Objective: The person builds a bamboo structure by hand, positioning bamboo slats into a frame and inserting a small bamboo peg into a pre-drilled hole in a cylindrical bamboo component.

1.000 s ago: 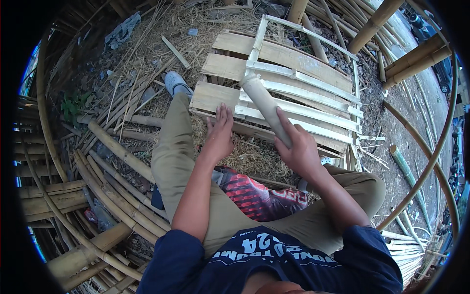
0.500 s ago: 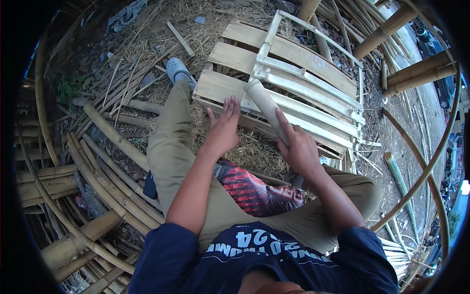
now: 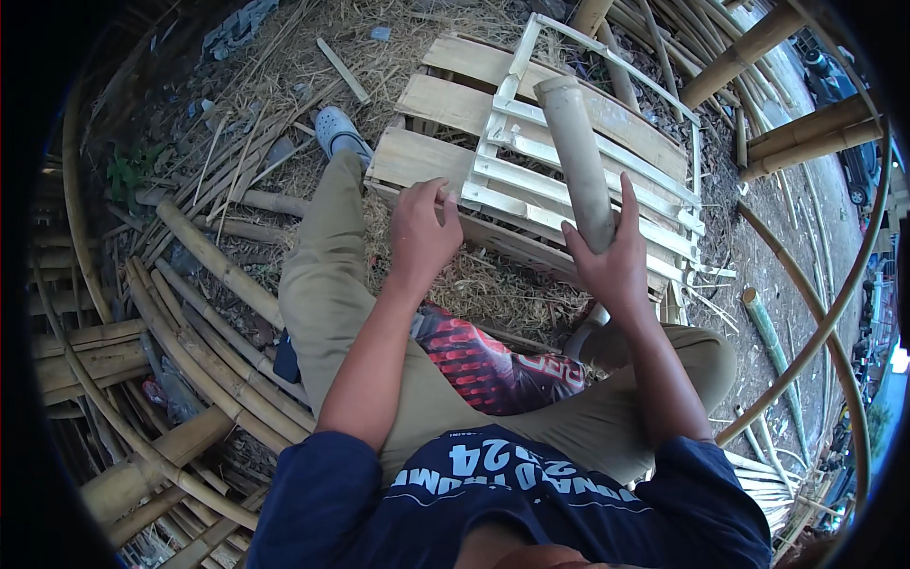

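Observation:
I sit on the ground with my left leg stretched out. My right hand (image 3: pixel 611 261) grips a short, thick section of pale bamboo tube (image 3: pixel 576 156) near its lower end, holding it upright with the open end up. My left hand (image 3: pixel 422 232) is free, its fingers loosely curled, hovering just left of the tube over the near edge of a wooden pallet (image 3: pixel 417 156). A slatted bamboo frame (image 3: pixel 531 180) lies on the pallet behind the tube.
Long bamboo poles (image 3: pixel 199 332) lie piled on my left, and more poles (image 3: pixel 758 43) lean at the upper right. Dry straw and chips (image 3: pixel 483 284) cover the ground. A curved split strip (image 3: pixel 825 322) arcs on the right. A red patterned cloth (image 3: pixel 483 365) lies on my lap.
My right hand has lifted the bamboo tube and stood it more upright. My left hand has come off the tube and drawn slightly left.

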Demonstrator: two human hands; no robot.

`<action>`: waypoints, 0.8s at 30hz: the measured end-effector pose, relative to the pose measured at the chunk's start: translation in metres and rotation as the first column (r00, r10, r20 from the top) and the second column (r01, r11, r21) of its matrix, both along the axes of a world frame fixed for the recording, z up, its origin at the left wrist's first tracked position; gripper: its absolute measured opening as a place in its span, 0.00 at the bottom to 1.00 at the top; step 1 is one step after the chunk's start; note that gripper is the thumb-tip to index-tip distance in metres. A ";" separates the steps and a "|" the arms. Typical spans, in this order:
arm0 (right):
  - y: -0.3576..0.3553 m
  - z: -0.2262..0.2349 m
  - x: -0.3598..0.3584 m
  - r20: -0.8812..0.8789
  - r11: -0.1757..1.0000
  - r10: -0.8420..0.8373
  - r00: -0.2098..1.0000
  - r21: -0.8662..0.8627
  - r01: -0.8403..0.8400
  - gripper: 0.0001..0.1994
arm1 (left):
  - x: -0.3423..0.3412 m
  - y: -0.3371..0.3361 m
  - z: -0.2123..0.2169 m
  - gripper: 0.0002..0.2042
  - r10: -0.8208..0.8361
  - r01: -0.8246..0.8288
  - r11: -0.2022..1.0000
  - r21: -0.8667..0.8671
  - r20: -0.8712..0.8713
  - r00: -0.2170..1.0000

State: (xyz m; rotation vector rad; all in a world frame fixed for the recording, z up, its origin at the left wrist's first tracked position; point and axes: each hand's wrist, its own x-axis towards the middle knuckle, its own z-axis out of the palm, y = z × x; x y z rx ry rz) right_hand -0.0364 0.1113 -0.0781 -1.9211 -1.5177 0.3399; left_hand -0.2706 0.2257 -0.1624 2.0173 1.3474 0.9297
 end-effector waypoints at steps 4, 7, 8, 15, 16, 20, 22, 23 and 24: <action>0.008 0.004 0.020 -0.074 0.983 -0.163 0.984 -0.093 0.156 0.29 | 0.019 0.006 0.015 0.17 0.029 -0.055 0.954 -0.296 -0.092 0.995; 0.021 0.001 0.024 -0.044 0.957 -0.213 0.976 -0.213 0.199 0.27 | 0.028 0.005 0.006 0.18 0.041 -0.056 0.918 -0.394 -0.046 0.998; 0.022 -0.016 0.037 0.061 0.983 -0.126 0.990 -0.126 0.133 0.27 | 0.033 0.005 0.003 0.16 0.107 -0.070 0.887 -0.456 0.056 0.993; 0.020 0.005 0.067 -0.075 0.972 0.045 0.996 -0.225 -0.061 0.29 | 0.042 -0.006 0.045 0.20 0.240 0.260 0.796 -0.547 0.679 0.693; 0.018 0.006 0.075 -0.128 0.972 0.002 0.992 -0.234 -0.033 0.24 | 0.047 -0.008 0.051 0.19 0.250 0.263 0.806 -0.530 0.709 0.659; 0.014 0.029 0.093 -0.274 0.984 -0.002 0.962 -0.169 -0.047 0.27 | 0.058 -0.013 0.075 0.16 0.201 0.360 0.817 -0.450 0.808 0.554; 0.009 0.036 0.100 -0.259 0.982 -0.012 0.966 -0.185 -0.037 0.26 | 0.061 -0.014 0.078 0.16 0.155 0.405 0.815 -0.415 0.829 0.537; 0.007 0.040 0.099 -0.255 0.979 -0.021 0.967 -0.202 -0.032 0.26 | 0.062 -0.014 0.079 0.15 0.112 0.442 0.810 -0.384 0.842 0.527; 0.007 0.042 0.100 -0.269 0.978 -0.035 0.962 -0.209 -0.023 0.30 | 0.061 -0.014 0.079 0.15 0.110 0.444 0.811 -0.382 0.844 0.525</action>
